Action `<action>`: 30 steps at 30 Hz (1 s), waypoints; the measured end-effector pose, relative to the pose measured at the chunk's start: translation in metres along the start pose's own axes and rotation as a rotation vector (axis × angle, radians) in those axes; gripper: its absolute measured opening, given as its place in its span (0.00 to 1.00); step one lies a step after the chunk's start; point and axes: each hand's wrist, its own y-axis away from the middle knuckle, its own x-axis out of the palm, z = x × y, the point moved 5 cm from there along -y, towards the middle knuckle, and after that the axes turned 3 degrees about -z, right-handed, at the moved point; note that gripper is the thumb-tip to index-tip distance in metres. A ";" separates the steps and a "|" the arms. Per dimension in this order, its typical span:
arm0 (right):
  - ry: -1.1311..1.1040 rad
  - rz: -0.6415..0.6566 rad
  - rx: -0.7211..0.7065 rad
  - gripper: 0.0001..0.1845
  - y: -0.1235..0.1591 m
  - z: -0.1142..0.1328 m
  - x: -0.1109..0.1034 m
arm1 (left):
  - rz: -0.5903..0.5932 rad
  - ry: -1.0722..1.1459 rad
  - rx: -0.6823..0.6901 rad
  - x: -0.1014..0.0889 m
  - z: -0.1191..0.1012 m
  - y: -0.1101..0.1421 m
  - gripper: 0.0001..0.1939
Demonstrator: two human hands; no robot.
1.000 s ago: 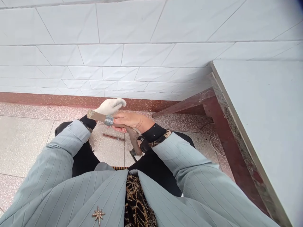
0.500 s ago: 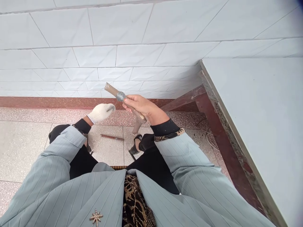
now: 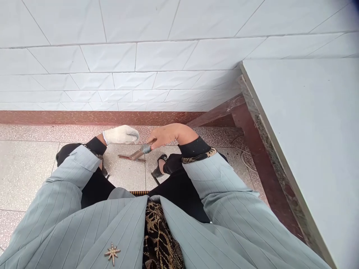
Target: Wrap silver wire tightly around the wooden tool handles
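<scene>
My bare right hand (image 3: 171, 135) is closed round a wooden stick (image 3: 141, 151) that has a band of grey wire wound round it. The stick points down and to the left, its tip close to the floor. My left hand (image 3: 121, 135), in a white cotton glove, hovers just left of the stick with its fingers curled together; nothing shows in it. On the floor tiles under the stick's tip lies a thin reddish-brown rod (image 3: 126, 158). Both arms are in grey pinstriped sleeves over black cuffs.
I am seated facing a white tiled wall with a red-brown skirting (image 3: 70, 117). A grey-topped table (image 3: 308, 123) with a dark red frame stands at my right. A black heeled shoe (image 3: 161, 166) rests on the speckled floor (image 3: 25, 168) between my knees.
My right hand has swung the wire-bound stick from raised in front of the wall down towards the floor. The gloved left hand has stayed close beside it.
</scene>
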 end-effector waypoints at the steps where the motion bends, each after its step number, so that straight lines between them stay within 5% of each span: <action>1: -0.074 0.096 -0.054 0.14 0.004 0.004 0.002 | 0.025 0.088 0.005 0.000 0.001 0.000 0.10; 4: -0.264 0.071 -0.239 0.25 0.023 0.015 -0.010 | 0.038 0.351 0.061 -0.004 0.004 -0.004 0.15; 7: -0.463 -0.231 -0.331 0.24 0.040 0.014 -0.032 | -0.117 0.525 0.097 -0.012 0.012 -0.008 0.24; 11: -0.742 -0.528 -0.381 0.23 0.049 0.004 -0.044 | -0.235 0.629 0.111 -0.015 0.016 -0.008 0.28; 18: -0.912 -0.736 -0.324 0.26 0.044 0.003 -0.047 | -0.243 0.641 0.122 -0.015 0.008 -0.006 0.24; 23: -0.825 -0.972 -0.068 0.19 0.033 -0.005 -0.048 | -0.338 0.249 0.046 -0.016 -0.005 -0.003 0.12; 26: -0.443 -1.020 0.214 0.09 0.024 -0.008 -0.045 | -0.404 -0.173 0.005 -0.016 -0.016 -0.001 0.13; 28: -0.099 -0.907 0.367 0.07 0.018 -0.006 -0.041 | -0.378 -0.459 -0.032 -0.012 -0.019 -0.002 0.15; 30: 0.138 -0.651 0.415 0.07 0.009 -0.005 -0.032 | -0.289 -0.684 -0.059 -0.006 -0.017 -0.003 0.16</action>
